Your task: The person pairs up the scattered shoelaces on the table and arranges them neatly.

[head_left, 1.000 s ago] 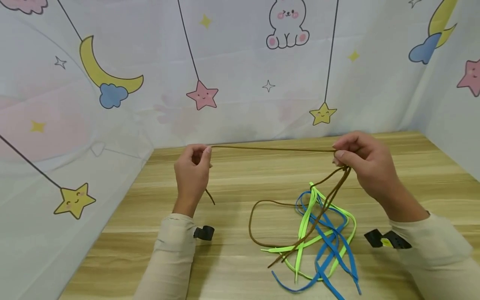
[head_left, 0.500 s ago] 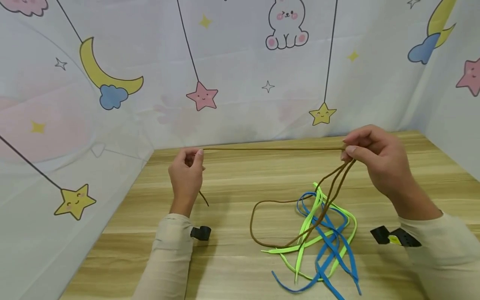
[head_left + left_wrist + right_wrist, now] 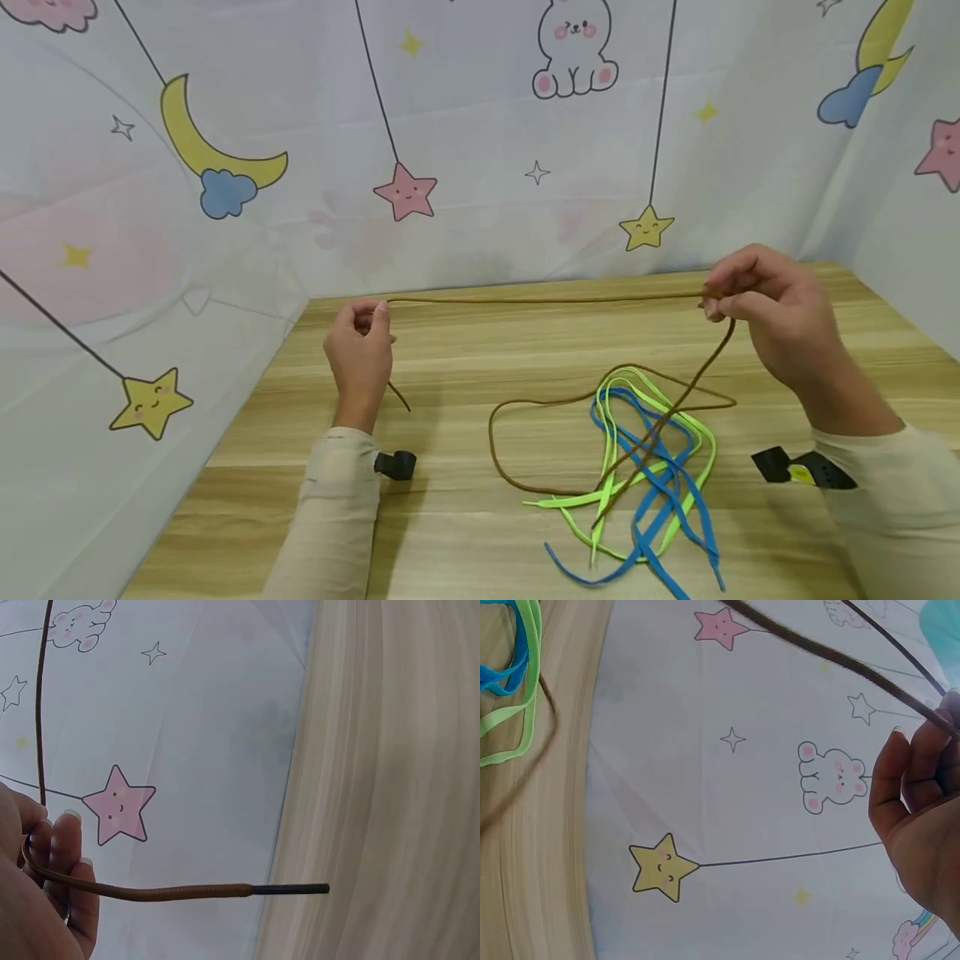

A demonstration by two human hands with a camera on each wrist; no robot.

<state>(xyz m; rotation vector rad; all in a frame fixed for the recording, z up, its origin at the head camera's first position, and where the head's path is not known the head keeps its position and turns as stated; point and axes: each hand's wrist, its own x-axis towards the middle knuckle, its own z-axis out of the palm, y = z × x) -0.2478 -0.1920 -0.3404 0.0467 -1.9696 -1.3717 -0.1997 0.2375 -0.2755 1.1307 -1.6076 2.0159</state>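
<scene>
A thin brown shoelace (image 3: 540, 300) runs nearly straight between my two hands above the far part of the table. My left hand (image 3: 360, 354) pinches it near one end, and a short tail with a dark tip (image 3: 291, 889) hangs below the fingers. On the other side my right hand (image 3: 780, 325) pinches the lace between thumb and fingers. From there a brown length drops to the table and loops over the pile. Flat green shoelaces (image 3: 705, 475) and blue shoelaces (image 3: 645, 517) lie tangled under the brown loops, right of the middle.
The wood-grain table (image 3: 450, 517) is backed by a white cloth (image 3: 480, 125) printed with stars, moons and a bear. Cloth also closes off the left and right sides. Black straps (image 3: 802, 471) are worn at both wrists.
Both hands have moved apart, the right one outward and slightly up, the left outward. The stretch between them is longer, and some brown loops have dropped from the right hand onto the pile.
</scene>
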